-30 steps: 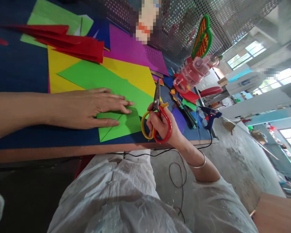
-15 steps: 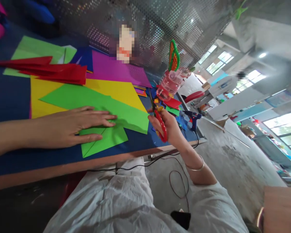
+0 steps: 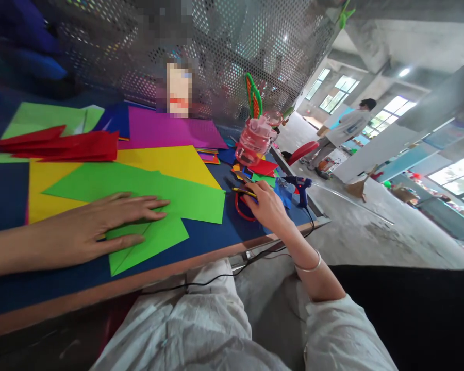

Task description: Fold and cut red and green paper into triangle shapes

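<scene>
My left hand [image 3: 119, 226] lies flat, fingers stretched out, on a green folded paper [image 3: 150, 245] with a crease line. Beneath and behind it, a longer green sheet [image 3: 193, 198] rests over a yellow sheet [image 3: 170, 157]. To the right, my right hand [image 3: 268, 206] is low over the blue tabletop, its fingers curled at a pair of scissors [image 3: 239, 212] with a red handle loop. A thin yellow part shows at the fingertips; the hand partly hides the scissors. Paper scraps [image 3: 265, 167] lie just beyond this hand.
Red folded papers [image 3: 81, 147] and a purple sheet [image 3: 170, 129] lie farther back. A pink transparent bottle [image 3: 251, 141] stands before the perforated metal panel [image 3: 216, 51]. A blue glue gun [image 3: 301, 188] with a cord sits near the table's right edge. A person [image 3: 344, 126] stands in the background.
My right hand has turned over and lowered the scissors from upright to the tabletop. My left hand stays on the green paper. The view has shifted, and a dark area now fills the lower right.
</scene>
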Tool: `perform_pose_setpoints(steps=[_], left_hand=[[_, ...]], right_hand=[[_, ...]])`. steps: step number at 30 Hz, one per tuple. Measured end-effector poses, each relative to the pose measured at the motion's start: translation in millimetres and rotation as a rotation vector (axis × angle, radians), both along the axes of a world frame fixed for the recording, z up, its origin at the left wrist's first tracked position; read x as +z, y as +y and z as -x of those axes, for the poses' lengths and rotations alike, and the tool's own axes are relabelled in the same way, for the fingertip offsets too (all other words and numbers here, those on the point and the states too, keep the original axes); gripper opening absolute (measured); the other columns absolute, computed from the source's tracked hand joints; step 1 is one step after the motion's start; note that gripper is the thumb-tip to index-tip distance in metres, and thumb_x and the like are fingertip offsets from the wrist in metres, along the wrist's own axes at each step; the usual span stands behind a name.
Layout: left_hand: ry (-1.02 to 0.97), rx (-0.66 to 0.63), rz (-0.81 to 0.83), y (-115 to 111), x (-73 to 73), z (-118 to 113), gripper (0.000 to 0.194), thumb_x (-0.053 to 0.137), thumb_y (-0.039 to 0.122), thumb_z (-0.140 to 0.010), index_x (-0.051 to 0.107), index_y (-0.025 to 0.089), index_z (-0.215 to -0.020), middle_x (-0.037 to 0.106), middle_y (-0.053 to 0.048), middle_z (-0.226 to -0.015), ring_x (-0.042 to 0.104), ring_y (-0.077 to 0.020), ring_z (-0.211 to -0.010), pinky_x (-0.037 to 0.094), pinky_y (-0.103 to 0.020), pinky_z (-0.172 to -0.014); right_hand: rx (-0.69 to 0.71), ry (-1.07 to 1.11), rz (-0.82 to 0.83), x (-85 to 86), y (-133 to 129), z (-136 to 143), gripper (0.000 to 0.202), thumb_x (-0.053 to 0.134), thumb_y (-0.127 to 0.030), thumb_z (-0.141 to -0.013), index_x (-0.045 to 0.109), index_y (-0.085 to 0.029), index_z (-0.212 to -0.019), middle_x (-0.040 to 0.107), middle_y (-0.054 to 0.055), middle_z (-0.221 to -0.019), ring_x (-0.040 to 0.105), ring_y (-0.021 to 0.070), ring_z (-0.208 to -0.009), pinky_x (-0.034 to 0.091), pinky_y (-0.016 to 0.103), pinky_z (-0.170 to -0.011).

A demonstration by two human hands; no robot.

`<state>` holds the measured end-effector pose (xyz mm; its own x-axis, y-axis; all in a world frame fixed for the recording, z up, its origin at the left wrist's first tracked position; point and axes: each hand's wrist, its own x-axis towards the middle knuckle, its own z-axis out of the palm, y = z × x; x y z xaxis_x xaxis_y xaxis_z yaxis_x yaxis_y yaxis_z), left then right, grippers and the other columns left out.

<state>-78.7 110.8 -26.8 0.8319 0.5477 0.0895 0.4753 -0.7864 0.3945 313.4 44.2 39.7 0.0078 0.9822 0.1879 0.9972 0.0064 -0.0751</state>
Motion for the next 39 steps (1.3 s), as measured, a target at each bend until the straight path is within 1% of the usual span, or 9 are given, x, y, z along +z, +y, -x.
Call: perform_pose_setpoints(steps=[3, 6, 8, 12, 19, 22, 26, 31, 39], left_hand=[[-0.050, 0.023, -0.002, -4, 2.9, -1, 0.047, 0.045, 0.051, -0.107, 0.054, 0.053, -0.153, 0.052, 0.007, -0.169, 0.045, -0.0262, -0.160, 0.030, -0.058, -0.132], [-0.015, 0.006, -0.003, -3, 2.9, -1, 0.049, 0.046, 0.051, -0.107, 0.050, 0.053, -0.156, 0.048, 0.007, -0.172, 0.044, -0.0252, -0.160, 0.029, -0.057, -0.133], [0.023, 0.013, 0.000, -3, 2.3, -2, 0.052, 0.045, 0.054, -0.107, 0.046, 0.048, -0.159, 0.045, 0.003, -0.174, 0.046, -0.0261, -0.159, 0.029, -0.057, -0.132], [-0.031, 0.152, 0.021, -12, 6.5, -13, 0.074, 0.042, 0.071, -0.103, 0.037, 0.031, -0.166, 0.054, -0.011, -0.167, 0.057, -0.0303, -0.146, 0.045, -0.048, -0.121], [-0.183, 0.369, 0.140, -32, 16.8, -41, 0.098, 0.054, 0.090, -0.087, 0.043, 0.024, -0.157, 0.067, -0.014, -0.148, 0.066, -0.0343, -0.135, 0.051, -0.051, -0.115], [-0.226, 0.391, 0.169, -33, 15.6, -45, 0.092, 0.059, 0.086, -0.086, 0.046, 0.028, -0.155, 0.073, -0.010, -0.135, 0.071, -0.0305, -0.123, 0.055, -0.049, -0.110], [-0.305, 0.368, 0.210, -34, 14.5, -44, 0.082, 0.059, 0.078, -0.085, 0.052, 0.029, -0.150, 0.072, -0.007, -0.127, 0.069, -0.0261, -0.124, 0.056, -0.043, -0.109], [-0.362, 0.358, 0.262, -37, 23.6, -44, 0.074, 0.061, 0.065, -0.087, 0.051, 0.027, -0.150, 0.071, -0.008, -0.124, 0.071, -0.0217, -0.117, 0.059, -0.036, -0.101], [-0.410, 0.328, 0.244, -37, 35.4, -60, 0.057, 0.061, 0.053, -0.092, 0.054, 0.025, -0.141, 0.071, -0.004, -0.109, 0.072, -0.0168, -0.106, 0.060, -0.029, -0.091]], right_hand=[[-0.037, -0.033, -0.030, 2.2, 4, -16, 0.040, 0.045, -0.021, -0.108, 0.067, -0.016, -0.142, 0.069, 0.020, -0.136, 0.066, 0.0310, -0.126, 0.050, 0.042, -0.110], [-0.083, -0.051, -0.039, -2.2, 11, -31, 0.036, 0.052, -0.023, -0.105, 0.068, -0.013, -0.136, 0.070, 0.023, -0.134, 0.066, 0.0356, -0.125, 0.051, 0.047, -0.107], [-0.092, -0.049, -0.043, -7.5, 14, -38, 0.036, 0.056, -0.026, -0.104, 0.068, -0.012, -0.136, 0.071, 0.024, -0.130, 0.067, 0.0368, -0.122, 0.053, 0.048, -0.104], [-0.081, -0.023, -0.085, -15.6, 15, -41, 0.037, 0.056, -0.027, -0.104, 0.069, -0.012, -0.136, 0.073, 0.023, -0.123, 0.070, 0.0357, -0.116, 0.055, 0.047, -0.101], [-0.044, 0.054, -0.275, -7.6, -27, -28, 0.048, 0.046, -0.038, -0.110, 0.058, -0.016, -0.151, 0.066, 0.020, -0.127, 0.071, 0.0337, -0.111, 0.059, 0.045, -0.089], [0.157, 0.141, -0.303, -7.4, -52, -15, 0.045, 0.050, -0.043, -0.111, 0.060, -0.021, -0.149, 0.067, 0.014, -0.121, 0.073, 0.0294, -0.105, 0.062, 0.041, -0.084], [0.325, 0.143, -0.154, -17.3, -71, 5, 0.042, 0.051, -0.039, -0.112, 0.061, -0.020, -0.148, 0.067, 0.014, -0.122, 0.075, 0.0269, -0.101, 0.065, 0.039, -0.080], [0.431, 0.125, -0.073, -26.3, -78, 18, 0.041, 0.051, -0.034, -0.112, 0.061, -0.016, -0.148, 0.068, 0.015, -0.122, 0.074, 0.0262, -0.102, 0.067, 0.039, -0.080], [0.507, 0.093, -0.085, -21.3, -86, 22, 0.039, 0.050, -0.032, -0.113, 0.064, -0.015, -0.146, 0.068, 0.015, -0.119, 0.074, 0.0233, -0.095, 0.068, 0.039, -0.079]])
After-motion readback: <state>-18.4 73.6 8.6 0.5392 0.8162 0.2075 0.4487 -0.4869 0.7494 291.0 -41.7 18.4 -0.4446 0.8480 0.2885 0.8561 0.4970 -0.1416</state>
